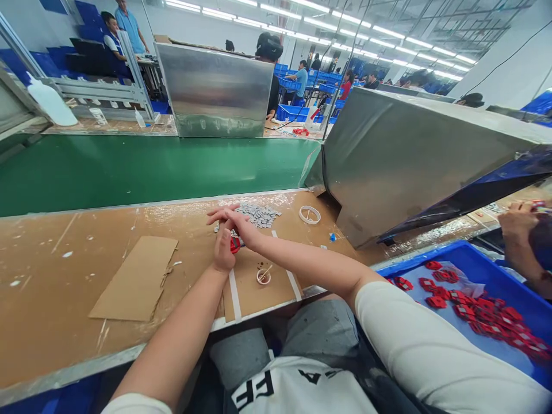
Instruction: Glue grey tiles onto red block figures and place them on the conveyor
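Observation:
Both hands meet over the cardboard-covered bench [194, 230]. A red part [235, 244] shows between them, partly covered. My left hand [223, 248] is upright around the red part's left side, its fingers mostly hidden by the other hand. My right hand [241, 225] reaches across the top with its fingers stretched to the left; whether it touches the red part is hidden. Just behind the hands lies a pile of small grey pieces [261, 216]. Nearer my body stands a small round cup [263, 277] with a stick in it.
A torn cardboard sheet [133, 282] lies on the left. A white ring [309, 215] is right of the pile. A blue bin [457, 253] at the right holds many red parts [483, 313]. Metal panels [219, 86] stand behind a green belt [172, 167]. Another person's hand [517, 221] is far right.

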`<state>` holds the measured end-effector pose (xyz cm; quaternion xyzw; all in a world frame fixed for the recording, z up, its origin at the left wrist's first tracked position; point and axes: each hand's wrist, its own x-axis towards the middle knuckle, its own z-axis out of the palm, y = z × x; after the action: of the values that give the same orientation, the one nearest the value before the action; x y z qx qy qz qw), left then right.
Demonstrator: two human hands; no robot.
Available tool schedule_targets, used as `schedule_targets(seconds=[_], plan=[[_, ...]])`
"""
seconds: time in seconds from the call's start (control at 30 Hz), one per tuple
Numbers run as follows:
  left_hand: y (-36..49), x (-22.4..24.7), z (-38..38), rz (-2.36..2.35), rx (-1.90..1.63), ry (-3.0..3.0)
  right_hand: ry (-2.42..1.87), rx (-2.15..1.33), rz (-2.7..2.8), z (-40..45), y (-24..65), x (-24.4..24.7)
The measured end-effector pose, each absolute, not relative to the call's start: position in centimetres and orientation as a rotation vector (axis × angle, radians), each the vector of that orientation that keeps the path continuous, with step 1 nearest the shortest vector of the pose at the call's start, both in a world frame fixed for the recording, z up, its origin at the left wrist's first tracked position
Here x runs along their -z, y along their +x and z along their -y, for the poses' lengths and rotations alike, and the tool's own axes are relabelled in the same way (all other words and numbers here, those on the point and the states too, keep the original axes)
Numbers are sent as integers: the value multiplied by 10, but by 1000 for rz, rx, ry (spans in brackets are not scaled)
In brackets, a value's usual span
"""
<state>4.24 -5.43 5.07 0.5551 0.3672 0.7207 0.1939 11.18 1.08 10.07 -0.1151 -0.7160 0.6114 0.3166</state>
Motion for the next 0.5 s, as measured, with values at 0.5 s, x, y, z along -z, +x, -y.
schedule_targets(seconds=[0.5], plan=[[42,-54,47,-1355,-2165,1261,-673,-1373,1550,-33,81,-101]])
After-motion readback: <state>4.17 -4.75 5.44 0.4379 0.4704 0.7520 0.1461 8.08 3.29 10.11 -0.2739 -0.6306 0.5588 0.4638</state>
